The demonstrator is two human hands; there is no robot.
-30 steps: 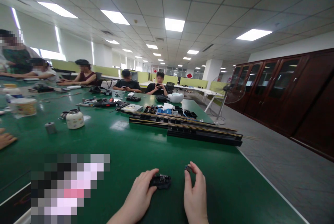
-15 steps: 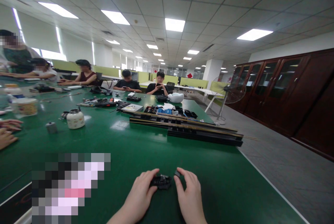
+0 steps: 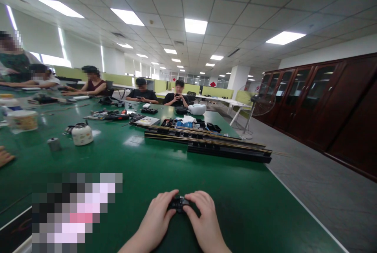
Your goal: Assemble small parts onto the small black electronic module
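My left hand [image 3: 157,210] grips a small black mechanical part [image 3: 176,205] by its left end, thumb below and fingers above. Close against the part's right side is my right hand [image 3: 203,210], its thumb and fingers pinching a small dark grey block [image 3: 185,201]. The block appears to touch the part, though fingertips cover much of both. Both hands are low over the green table [image 3: 141,174], near its front.
Long black rails with thin brass-coloured rods [image 3: 229,154] lie ahead. To the left are a white jar [image 3: 82,134], a grey cylinder [image 3: 54,144], a plastic tub [image 3: 23,120] and another person's hand [image 3: 5,156]. A blurred-out area covers the lower left.
My right hand has moved left with the small block, from a gap away up to the black part. The left hand keeps its hold. The other person's hand has drawn left.
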